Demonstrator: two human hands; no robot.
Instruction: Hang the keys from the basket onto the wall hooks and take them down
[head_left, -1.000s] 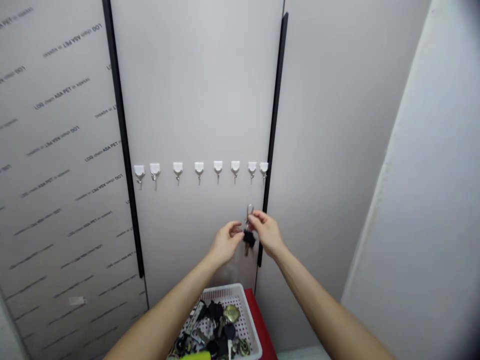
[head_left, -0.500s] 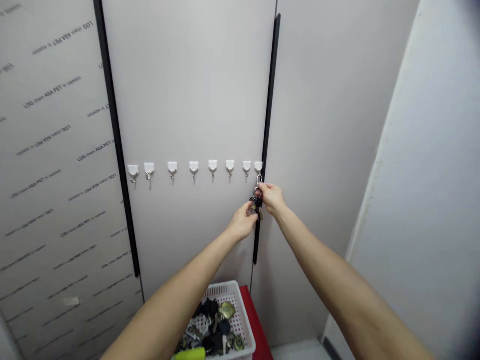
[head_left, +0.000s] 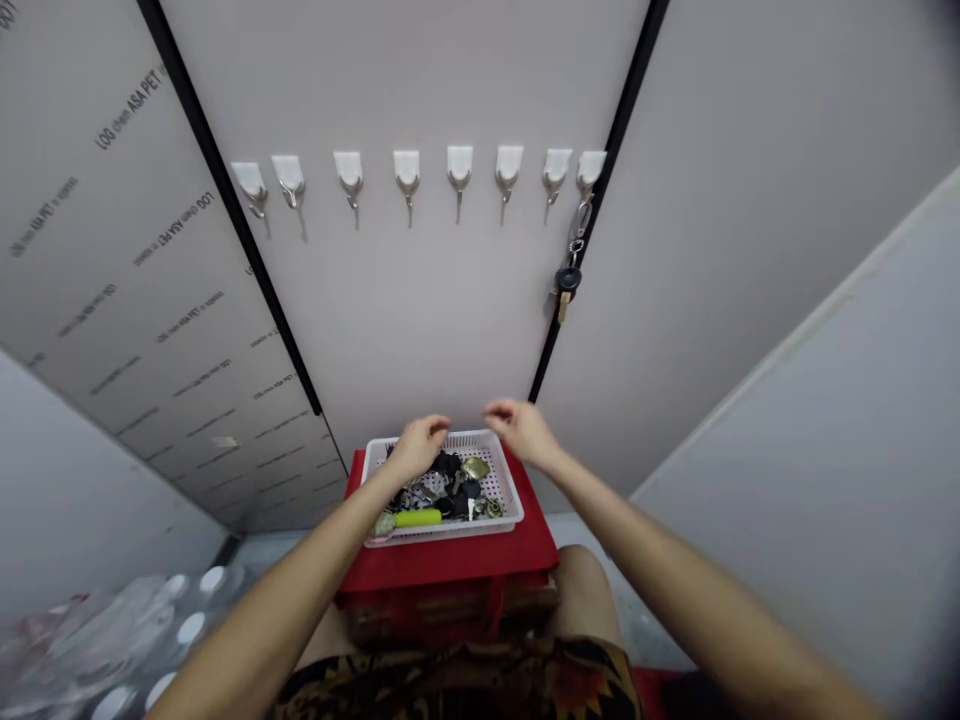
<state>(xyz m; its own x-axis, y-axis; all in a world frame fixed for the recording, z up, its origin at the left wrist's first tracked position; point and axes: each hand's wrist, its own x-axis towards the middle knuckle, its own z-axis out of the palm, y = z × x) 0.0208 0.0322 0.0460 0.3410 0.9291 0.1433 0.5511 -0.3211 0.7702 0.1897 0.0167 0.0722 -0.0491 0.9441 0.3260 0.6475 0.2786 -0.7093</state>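
Observation:
My left hand hovers above the back left part of a white plastic basket, its fingers bent, thumb and fingertips apart, with nothing seen in them. Close to the basket's back right corner is my right hand, slightly blurred, its fingers loosely curled and also without anything visible in them. Loose keys fill much of the basket, along with a gold-coloured piece and a bright yellow-green object. From the rightmost white hook hangs a bunch of keys with a black-headed key and a brass-coloured one.
Several more white hooks run in a row across the pale panel, with nothing hanging on them. The basket stands on a red-covered box before my knees. Plastic-wrapped bottles stand at the lower left. Black strips edge the panel.
Both hands have let go of the key bunch, which now hangs from the rightmost hook, and have come down to the basket. The view has tilted downward.

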